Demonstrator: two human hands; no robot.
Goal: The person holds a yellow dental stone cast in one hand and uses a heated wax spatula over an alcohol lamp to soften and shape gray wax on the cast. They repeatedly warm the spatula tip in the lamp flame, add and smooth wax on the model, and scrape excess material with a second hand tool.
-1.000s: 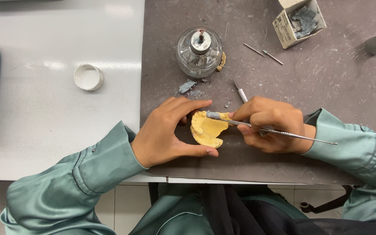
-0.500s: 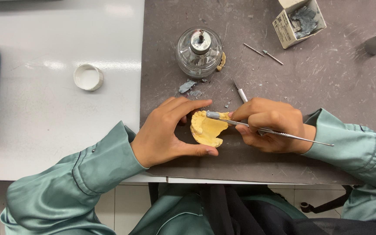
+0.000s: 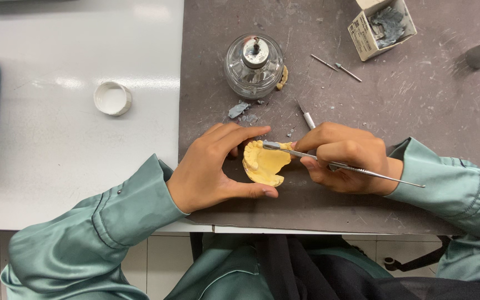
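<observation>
Dark grey matting (image 3: 418, 111) covered the bench. Nearest, the left hand (image 3: 212, 169) cupped a yellow plaster dental cast (image 3: 263, 165) while the right hand (image 3: 343, 158), at three o'clock, pinched a slim metal carving instrument (image 3: 362, 171) against it. At twelve o'clock stood a round glass spirit lamp (image 3: 254, 65).

A dark grey scratched mat (image 3: 418, 111) covers a glossy white tabletop (image 3: 56, 144) above pale floor tiles (image 3: 156, 266).

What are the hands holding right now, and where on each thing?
Left hand grips the yellow dental cast by its outer edge; right hand pinches the thin metal instrument mid-shaft, tip on the cast.
</observation>
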